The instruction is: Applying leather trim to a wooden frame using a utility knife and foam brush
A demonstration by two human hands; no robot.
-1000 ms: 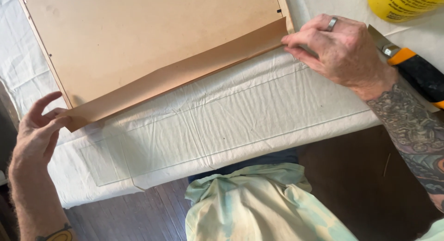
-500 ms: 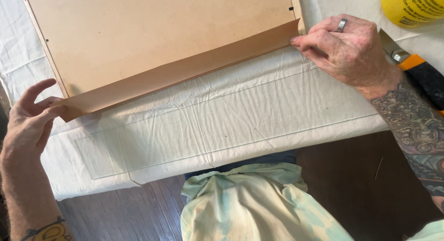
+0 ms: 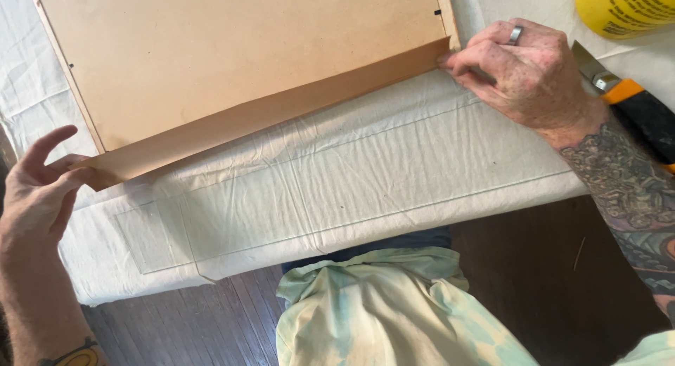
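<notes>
Since the earlier pictures the large tan board with its pale wooden edge [image 3: 246,56] sits a little further toward the upper right of the frame, and the left hand [image 3: 39,190] has slid lower at the left edge while the right hand [image 3: 524,74] has stayed pressed at the board's near right corner.

One long strip of brown kraft paper [image 3: 274,116] runs along the board's near edge, its long axis slanting from the lower left up to the upper right. The strip lies between the two hands: the left hand pinches its lower-left end between thumb and fingers, the other fingers spread loosely; the right hand is curled, fingertips bearing down on its upper-right end, and whether it grips anything beneath I cannot tell. Each hand touches one end, so neither is nearer.

Board and strip rest on a worktop covered with a creased off-white cloth [image 3: 365,190]. At the upper right stand one yellow round container [image 3: 626,7] and, just beside the right wrist, one orange-and-black utility knife [image 3: 629,102]. Two hands, one board, one strip.
</notes>
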